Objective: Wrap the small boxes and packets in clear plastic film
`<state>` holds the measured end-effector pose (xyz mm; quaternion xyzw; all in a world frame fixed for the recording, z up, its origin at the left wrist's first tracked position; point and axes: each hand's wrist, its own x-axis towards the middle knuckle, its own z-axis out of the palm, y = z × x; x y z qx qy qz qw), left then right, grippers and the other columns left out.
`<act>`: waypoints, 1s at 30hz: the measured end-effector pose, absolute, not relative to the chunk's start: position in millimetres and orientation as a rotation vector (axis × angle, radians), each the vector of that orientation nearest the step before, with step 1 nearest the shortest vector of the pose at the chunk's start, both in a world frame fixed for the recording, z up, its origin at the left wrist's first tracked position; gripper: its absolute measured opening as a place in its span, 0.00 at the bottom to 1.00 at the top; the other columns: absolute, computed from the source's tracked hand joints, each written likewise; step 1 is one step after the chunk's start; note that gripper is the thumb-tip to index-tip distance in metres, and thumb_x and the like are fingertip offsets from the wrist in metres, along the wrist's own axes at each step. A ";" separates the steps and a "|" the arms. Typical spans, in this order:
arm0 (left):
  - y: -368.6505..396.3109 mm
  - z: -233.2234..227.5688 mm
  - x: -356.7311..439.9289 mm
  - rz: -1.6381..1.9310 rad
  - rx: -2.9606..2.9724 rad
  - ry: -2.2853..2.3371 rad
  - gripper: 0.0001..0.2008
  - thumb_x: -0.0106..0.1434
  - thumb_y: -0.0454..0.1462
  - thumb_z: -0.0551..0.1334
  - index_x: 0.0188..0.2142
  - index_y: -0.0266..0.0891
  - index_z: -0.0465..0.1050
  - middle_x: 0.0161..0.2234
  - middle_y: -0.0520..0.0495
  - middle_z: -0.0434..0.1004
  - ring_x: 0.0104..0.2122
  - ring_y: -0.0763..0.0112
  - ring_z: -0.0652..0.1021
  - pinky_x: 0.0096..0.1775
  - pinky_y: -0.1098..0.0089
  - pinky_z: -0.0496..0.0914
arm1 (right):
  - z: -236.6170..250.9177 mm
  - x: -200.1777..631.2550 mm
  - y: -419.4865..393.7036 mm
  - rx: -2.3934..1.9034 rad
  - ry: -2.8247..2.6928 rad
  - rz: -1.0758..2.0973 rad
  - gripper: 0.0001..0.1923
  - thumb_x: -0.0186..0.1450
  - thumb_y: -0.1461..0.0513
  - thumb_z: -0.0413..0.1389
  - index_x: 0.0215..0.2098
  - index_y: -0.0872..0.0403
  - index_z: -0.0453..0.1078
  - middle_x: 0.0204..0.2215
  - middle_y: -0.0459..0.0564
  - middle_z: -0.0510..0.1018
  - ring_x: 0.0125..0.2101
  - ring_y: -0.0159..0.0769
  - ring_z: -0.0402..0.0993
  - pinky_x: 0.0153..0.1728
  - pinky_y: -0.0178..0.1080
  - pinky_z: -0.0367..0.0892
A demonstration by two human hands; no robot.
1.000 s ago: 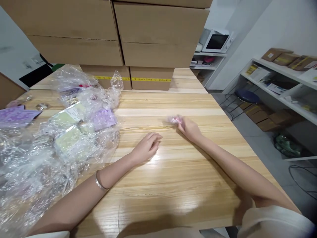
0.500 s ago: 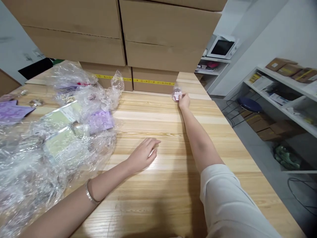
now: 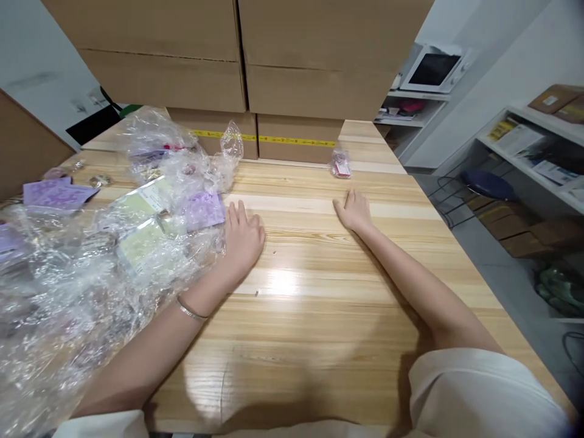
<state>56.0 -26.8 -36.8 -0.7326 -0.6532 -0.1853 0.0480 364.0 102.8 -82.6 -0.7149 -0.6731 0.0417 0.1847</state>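
Observation:
My left hand (image 3: 244,237) rests at the right edge of a heap of clear plastic bags (image 3: 150,267), its fingers stretched out beside a purple packet (image 3: 203,210); it holds nothing. Pale green cards with white labels (image 3: 141,240) lie among the bags. My right hand (image 3: 356,210) is over the wooden table (image 3: 310,316), thumb apart from loosely bent fingers, with nothing in it. Just beyond it, a small clear bag with a red and white item inside (image 3: 340,166) lies by itself near the boxes.
Stacked cardboard boxes (image 3: 296,91) with yellow tape stand at the table's far side. More purple packets (image 3: 59,193) lie on the left. Past the table's right edge are a blue stool (image 3: 488,184), shelving (image 3: 524,140) and a microwave (image 3: 433,68).
My right hand has let go of the small bag with the red item and drawn back toward me. My left hand has moved forward and left to the plastic heap.

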 end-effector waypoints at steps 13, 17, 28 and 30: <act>-30.4 -15.0 41.9 -0.186 -1.938 -2.237 0.22 0.67 0.27 0.42 0.50 0.26 0.71 0.52 0.19 0.70 0.53 0.38 0.71 0.42 0.48 0.69 | -72.9 345.7 50.4 -1.905 -2.065 0.065 0.34 0.68 0.51 0.43 0.63 0.67 0.59 0.65 0.70 0.59 0.66 0.57 0.52 0.63 0.58 0.49; -37.1 -7.3 53.6 0.019 -2.111 -2.100 0.19 0.65 0.25 0.44 0.44 0.23 0.73 0.42 0.22 0.74 0.46 0.44 0.74 0.42 0.54 0.68 | -70.2 344.7 49.2 -1.896 -2.078 0.068 0.32 0.69 0.52 0.43 0.63 0.65 0.60 0.65 0.69 0.60 0.65 0.57 0.53 0.63 0.58 0.49; -65.2 -14.9 91.5 -0.177 -2.928 -1.283 0.13 0.68 0.27 0.49 0.40 0.37 0.71 0.40 0.41 0.72 0.41 0.61 0.73 0.43 0.63 0.68 | -48.0 310.4 26.5 -1.241 -1.989 0.848 0.25 0.66 0.53 0.50 0.57 0.55 0.68 0.52 0.57 0.77 0.54 0.44 0.71 0.57 0.49 0.62; -70.7 -18.8 97.7 -0.185 -3.050 -1.042 0.13 0.69 0.29 0.49 0.41 0.39 0.72 0.40 0.43 0.73 0.40 0.64 0.74 0.42 0.66 0.69 | -43.5 291.9 16.4 -1.130 -1.883 1.149 0.27 0.62 0.50 0.56 0.56 0.53 0.69 0.45 0.53 0.80 0.47 0.41 0.75 0.52 0.46 0.66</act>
